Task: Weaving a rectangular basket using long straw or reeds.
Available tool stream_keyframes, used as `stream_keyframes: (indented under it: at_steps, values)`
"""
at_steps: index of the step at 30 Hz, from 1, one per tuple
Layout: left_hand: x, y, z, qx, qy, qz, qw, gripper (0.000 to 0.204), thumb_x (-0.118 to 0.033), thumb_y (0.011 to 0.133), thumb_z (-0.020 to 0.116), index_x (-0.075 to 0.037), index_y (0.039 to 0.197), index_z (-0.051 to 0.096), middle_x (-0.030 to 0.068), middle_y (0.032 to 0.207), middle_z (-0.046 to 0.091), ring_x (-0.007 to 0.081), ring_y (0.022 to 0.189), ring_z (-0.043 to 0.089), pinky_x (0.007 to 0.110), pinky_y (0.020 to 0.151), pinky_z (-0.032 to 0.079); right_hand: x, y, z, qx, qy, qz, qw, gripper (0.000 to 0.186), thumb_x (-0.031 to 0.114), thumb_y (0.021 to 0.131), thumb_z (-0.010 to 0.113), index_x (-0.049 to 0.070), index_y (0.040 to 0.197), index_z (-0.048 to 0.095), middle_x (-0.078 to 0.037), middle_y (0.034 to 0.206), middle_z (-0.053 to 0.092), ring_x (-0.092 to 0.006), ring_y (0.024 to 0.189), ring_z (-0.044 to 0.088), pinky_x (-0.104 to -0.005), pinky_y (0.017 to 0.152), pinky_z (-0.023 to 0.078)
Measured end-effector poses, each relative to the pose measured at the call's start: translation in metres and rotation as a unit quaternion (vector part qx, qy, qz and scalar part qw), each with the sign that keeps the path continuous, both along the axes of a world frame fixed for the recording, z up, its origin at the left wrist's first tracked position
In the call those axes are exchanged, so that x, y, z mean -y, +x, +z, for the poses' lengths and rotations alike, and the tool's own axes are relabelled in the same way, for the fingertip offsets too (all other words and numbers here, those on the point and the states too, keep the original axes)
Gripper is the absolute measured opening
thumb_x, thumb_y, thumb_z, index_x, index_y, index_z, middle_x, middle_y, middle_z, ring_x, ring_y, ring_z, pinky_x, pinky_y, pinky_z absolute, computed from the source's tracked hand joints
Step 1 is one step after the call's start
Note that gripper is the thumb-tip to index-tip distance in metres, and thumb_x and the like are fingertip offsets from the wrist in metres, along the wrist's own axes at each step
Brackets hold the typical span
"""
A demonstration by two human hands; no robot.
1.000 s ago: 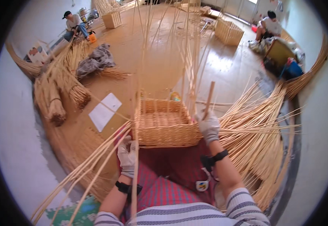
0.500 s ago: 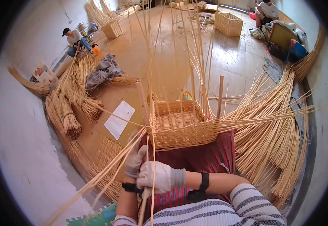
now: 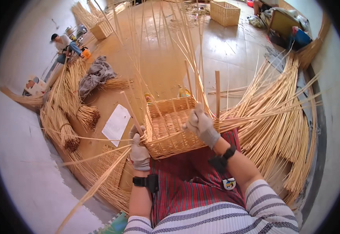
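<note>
On my lap sits a rectangular wicker basket [image 3: 176, 142], its woven walls low and long thin rods standing up from them. Flat wooden stakes rise at the corners, among them a left stake [image 3: 131, 111] tilted outward and a right stake [image 3: 217, 93]. My gloved left hand [image 3: 139, 152] is closed around the near left corner, beside a bunch of loose wicker strands [image 3: 99, 183] that trail down to the left. Over the near wall, right of its middle, my gloved right hand [image 3: 202, 124] is closed in a fist; what lies inside it is hidden.
Bundles of wicker rods lie to the right [image 3: 271, 132] and left [image 3: 66, 136]. A white sheet [image 3: 116, 124] and a woven panel [image 3: 111, 165] are on the floor at left. Farther off are a finished-looking basket [image 3: 224, 13], grey cloth [image 3: 96, 76] and a seated person [image 3: 64, 45].
My right hand has moved from beside my left wrist up and right to the basket's near wall. My left hand has risen to the corner. The left stake now leans outward more.
</note>
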State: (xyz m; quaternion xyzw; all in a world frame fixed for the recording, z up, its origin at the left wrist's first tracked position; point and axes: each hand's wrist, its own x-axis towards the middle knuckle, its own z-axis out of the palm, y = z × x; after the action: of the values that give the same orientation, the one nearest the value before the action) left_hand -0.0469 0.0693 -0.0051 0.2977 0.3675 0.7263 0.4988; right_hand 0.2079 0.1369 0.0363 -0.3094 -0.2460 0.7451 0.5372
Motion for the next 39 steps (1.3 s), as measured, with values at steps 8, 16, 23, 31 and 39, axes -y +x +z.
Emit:
stream_keyframes:
  at_steps: [8,16,23,31,39]
  values:
    - [0.005,-0.023,-0.018,-0.322,-0.031,-0.060,0.944,0.071,-0.029,0.084,0.088,-0.006,0.140,0.050,0.0053,0.129,0.055,0.0180,0.119,0.055,0.034,0.106,0.047,0.009,0.044,-0.032,0.250,0.187,0.070,0.947,0.010,0.007,0.097,0.070,0.004,0.105,0.065,-0.001,0.090,0.066,-0.0102,0.083,0.062,-0.0281,0.079,0.053]
    - [0.000,-0.015,-0.040,-0.361,-0.042,-0.013,0.932,0.072,-0.020,0.079,0.092,-0.009,0.135,0.048,0.0055,0.130,0.052,0.0199,0.124,0.053,0.036,0.107,0.048,0.068,-0.005,-0.030,0.359,0.282,-0.151,0.877,0.008,0.000,0.092,0.074,0.002,0.100,0.072,-0.009,0.094,0.075,-0.0146,0.085,0.072,-0.0292,0.077,0.059]
    - [0.000,-0.008,-0.041,-0.256,-0.073,-0.009,0.964,0.054,-0.008,0.088,0.080,-0.009,0.133,0.051,0.0049,0.126,0.055,0.0178,0.118,0.056,0.029,0.091,0.056,-0.017,-0.095,0.060,0.516,0.425,-0.047,0.742,0.050,-0.003,0.094,0.061,0.012,0.142,0.058,-0.027,0.136,0.062,-0.0328,0.104,0.073,-0.0358,0.087,0.059]
    - [-0.005,-0.011,-0.041,-0.287,-0.042,0.009,0.957,0.057,-0.011,0.083,0.083,-0.008,0.132,0.055,0.0067,0.134,0.056,0.0213,0.126,0.055,0.035,0.108,0.047,-0.002,-0.079,0.022,0.362,0.234,-0.087,0.898,0.050,0.005,0.100,0.059,0.004,0.147,0.045,-0.020,0.116,0.068,-0.0220,0.091,0.072,-0.0334,0.083,0.058]
    - [-0.005,-0.008,-0.028,-0.268,-0.093,-0.018,0.959,0.064,-0.027,0.085,0.085,-0.005,0.137,0.054,0.0066,0.126,0.060,0.0196,0.117,0.058,0.035,0.102,0.049,0.091,-0.056,-0.026,0.655,0.373,0.022,0.657,0.046,0.019,0.099,0.066,0.010,0.143,0.053,-0.014,0.078,0.073,-0.0247,0.070,0.076,-0.0393,0.063,0.059]
